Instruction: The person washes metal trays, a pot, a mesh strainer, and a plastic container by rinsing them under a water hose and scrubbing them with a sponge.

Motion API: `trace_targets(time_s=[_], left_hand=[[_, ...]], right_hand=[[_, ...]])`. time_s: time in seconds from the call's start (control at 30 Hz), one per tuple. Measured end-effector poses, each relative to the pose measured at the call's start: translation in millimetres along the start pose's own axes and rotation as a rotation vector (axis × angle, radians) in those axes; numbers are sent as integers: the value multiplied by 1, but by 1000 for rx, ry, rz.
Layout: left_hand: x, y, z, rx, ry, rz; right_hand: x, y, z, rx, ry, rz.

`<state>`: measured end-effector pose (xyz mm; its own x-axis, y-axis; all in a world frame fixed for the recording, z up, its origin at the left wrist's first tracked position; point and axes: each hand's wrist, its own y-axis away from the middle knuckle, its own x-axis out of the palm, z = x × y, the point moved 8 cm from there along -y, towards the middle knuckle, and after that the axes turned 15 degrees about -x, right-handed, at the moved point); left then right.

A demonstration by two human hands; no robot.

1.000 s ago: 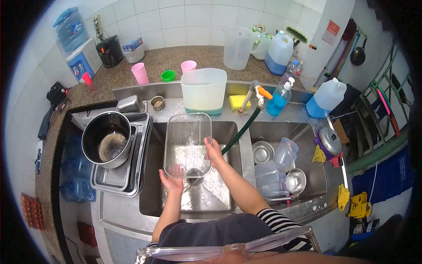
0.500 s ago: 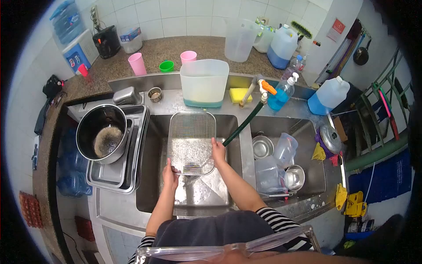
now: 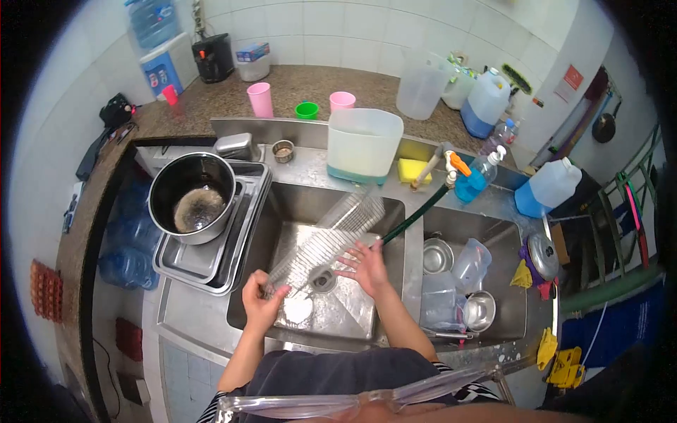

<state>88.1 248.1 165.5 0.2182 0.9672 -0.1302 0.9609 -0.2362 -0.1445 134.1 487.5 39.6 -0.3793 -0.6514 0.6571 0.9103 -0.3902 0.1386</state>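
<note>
Clear ribbed plastic — that is the tray [image 3: 331,240] we hold tilted on edge over the left sink basin [image 3: 282,211], running from lower left to upper right near the centre of the frame. Our left hand [image 3: 262,304] is closed around the tray's lower corner; our right hand [image 3: 367,266] lies open, fingers spread, just beside the long edge, and we cannot tell whether it presses on the plastic. The green hose [image 3: 405,215] comes down from the tap toward the tray; no stream of water can be made out.

We judge the washing to be mid-course: the tray is over the basin, not yet set aside. To the right, the second basin [image 3: 508,233] holds steel bowls and clear containers. At the left, a dark pot [image 3: 192,197] stands on stacked steel trays [image 3: 211,261].

Behind the basins stand a translucent tub [image 3: 364,144], a yellow sponge [image 3: 413,170] and a blue soap bottle [image 3: 476,180]. The speckled stone counter [image 3: 226,95] along the top of the frame carries pink cups [image 3: 261,99], a green cup [image 3: 307,110], a clear jug [image 3: 422,88] and jerrycans — all against a white tiled wall [image 3: 338,35]. A water dispenser [image 3: 159,63] occupies the upper left corner.
</note>
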Motion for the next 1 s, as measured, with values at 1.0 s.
trace_targets(time_s=[1.0], left_hand=[[-237, -129, -67, 323, -566, -506]], right_hand=[[90, -70, 50, -24, 29, 80]])
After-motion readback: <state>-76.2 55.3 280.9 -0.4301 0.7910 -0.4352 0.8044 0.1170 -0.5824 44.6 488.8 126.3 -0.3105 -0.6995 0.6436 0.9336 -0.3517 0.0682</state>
